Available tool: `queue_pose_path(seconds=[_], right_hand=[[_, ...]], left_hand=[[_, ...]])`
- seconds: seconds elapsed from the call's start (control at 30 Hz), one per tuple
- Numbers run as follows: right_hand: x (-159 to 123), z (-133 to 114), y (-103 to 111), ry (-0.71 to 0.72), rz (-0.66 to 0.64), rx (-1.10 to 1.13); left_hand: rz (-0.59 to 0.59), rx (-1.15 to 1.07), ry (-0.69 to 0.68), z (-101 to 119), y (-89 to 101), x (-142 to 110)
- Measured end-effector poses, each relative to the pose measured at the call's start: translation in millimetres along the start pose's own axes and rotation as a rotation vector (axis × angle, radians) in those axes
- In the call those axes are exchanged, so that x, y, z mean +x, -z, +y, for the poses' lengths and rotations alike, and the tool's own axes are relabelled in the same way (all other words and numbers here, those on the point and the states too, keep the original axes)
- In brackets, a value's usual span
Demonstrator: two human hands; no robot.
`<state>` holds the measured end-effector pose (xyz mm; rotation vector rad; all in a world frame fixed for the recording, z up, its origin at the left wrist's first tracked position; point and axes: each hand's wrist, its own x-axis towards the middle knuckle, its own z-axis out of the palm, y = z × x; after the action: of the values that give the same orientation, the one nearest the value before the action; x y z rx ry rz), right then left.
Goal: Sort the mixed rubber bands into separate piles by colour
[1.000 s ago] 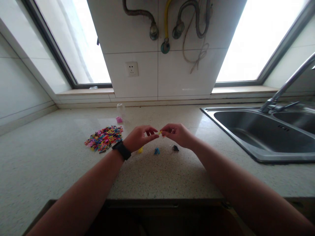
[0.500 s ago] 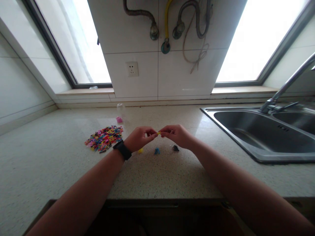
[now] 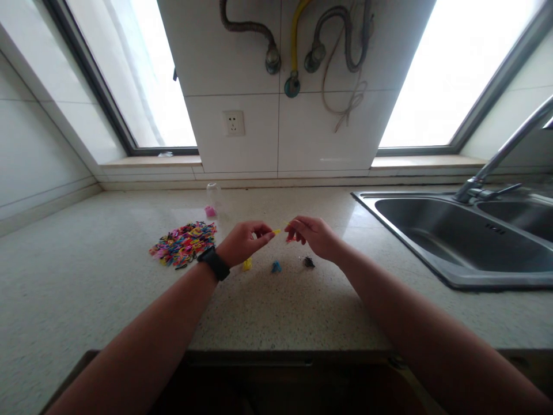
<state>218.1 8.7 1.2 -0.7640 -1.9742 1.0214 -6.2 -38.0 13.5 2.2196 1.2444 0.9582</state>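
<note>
The left hand (image 3: pixel 246 242) pinches a small yellow piece (image 3: pixel 277 231) over a speckled countertop (image 3: pixel 276 317) — the right hand (image 3: pixel 313 235), curled, hovers just beside it, its grip impossible to tell. A yellow cluster (image 3: pixel 246 264), blue cluster (image 3: pixel 276 266) and black cluster (image 3: pixel 308 262) sit in the foreground; a multicolored pile (image 3: pixel 184 245) lies left.

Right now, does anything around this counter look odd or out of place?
Only slightly. The cord dangles in a loose tangle on the wall, beside a hose. The bright pile lies uncontained on the counter, a few bits straying at its edge. I see nothing damaged.
</note>
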Motion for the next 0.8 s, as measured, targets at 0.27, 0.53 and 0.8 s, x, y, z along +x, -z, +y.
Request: queue_pose_path(seconds=[0.27,0.53,0.8], right_hand=[[-1.0,-9.9,-2.5,-0.027,0.032,0.14],[-2.7,-15.4,-3.5,-0.018,0.055,0.232],[-3.6,-19.1,-3.5,-0.007,0.024,0.183]], left_hand=[[0.031,0.003,0.016,-2.5,1.6,0.3],[0.052,-0.013,0.023,-5.6,0.4,0.6],[0.069,-0.024,0.022,-7.7,1.9,1.4]])
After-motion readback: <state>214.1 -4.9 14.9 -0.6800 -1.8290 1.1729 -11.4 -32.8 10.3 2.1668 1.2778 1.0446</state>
